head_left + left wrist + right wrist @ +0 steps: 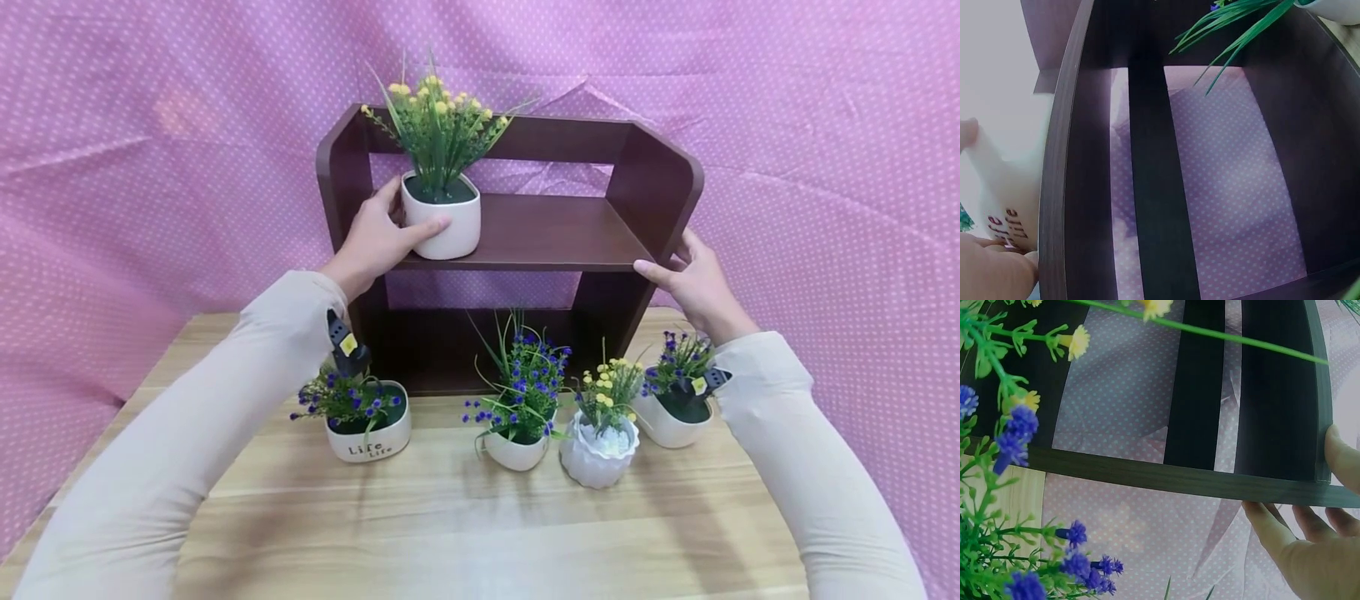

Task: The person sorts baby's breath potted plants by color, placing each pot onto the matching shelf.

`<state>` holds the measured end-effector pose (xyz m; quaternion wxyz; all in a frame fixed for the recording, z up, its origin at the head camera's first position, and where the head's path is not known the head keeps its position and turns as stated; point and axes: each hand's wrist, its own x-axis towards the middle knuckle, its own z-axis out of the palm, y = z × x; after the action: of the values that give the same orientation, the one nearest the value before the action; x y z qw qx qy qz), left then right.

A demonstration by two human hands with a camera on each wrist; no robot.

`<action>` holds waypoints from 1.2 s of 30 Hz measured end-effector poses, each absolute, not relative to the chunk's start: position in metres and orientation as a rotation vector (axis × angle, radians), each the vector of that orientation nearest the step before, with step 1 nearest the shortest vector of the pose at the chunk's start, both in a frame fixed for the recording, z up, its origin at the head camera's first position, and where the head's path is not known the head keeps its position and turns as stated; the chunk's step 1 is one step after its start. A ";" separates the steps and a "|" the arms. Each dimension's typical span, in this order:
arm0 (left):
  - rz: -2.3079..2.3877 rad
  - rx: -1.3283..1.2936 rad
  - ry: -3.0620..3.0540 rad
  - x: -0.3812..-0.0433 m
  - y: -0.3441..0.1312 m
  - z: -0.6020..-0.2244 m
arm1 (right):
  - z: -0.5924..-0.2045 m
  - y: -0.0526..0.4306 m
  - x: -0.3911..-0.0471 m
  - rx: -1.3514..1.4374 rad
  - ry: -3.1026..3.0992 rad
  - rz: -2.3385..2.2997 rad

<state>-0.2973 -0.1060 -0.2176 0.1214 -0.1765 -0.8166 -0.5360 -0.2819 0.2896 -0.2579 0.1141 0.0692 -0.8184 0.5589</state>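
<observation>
My left hand [378, 233] grips a white pot [459, 229] of yellow artificial flowers [438, 125], thumb across its front and fingers round its left side. The pot is at the left front of the upper board [555, 229] of a dark brown two-tier shelf [660, 179]. In the left wrist view, lettering shows on the pot [1007, 206] beside the board's edge. My right hand [697, 283] holds the shelf's right side panel, its thumb at the upper board's front corner. The right wrist view shows its fingers [1272, 531] behind the panel's edge [1179, 478].
On the wooden table [480, 542] before the shelf stand a "Life" pot [371, 442] with purple flowers, another purple-flowered pot [517, 450], a ruffled white pot [598, 454] with yellow flowers, and a further purple-flowered pot [675, 423] under my right wrist. A pink dotted cloth [825, 150] hangs behind.
</observation>
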 end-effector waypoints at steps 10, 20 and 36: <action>-1.597 -0.351 -2.370 -0.298 -0.109 -0.222 | -0.259 0.290 -0.282 0.208 -2.386 1.632; -1.582 -0.284 -2.286 -0.303 -0.102 -0.224 | -0.261 0.291 -0.286 0.207 -2.360 1.633; -1.497 -0.174 -2.315 -0.302 -0.101 -0.226 | -0.262 0.292 -0.293 0.198 -2.363 1.638</action>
<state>-0.3015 -0.1008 -0.2257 0.1885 -0.0620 -0.8230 -0.5323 -0.2931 0.2919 -0.2623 0.1294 0.0682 -0.8131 0.5635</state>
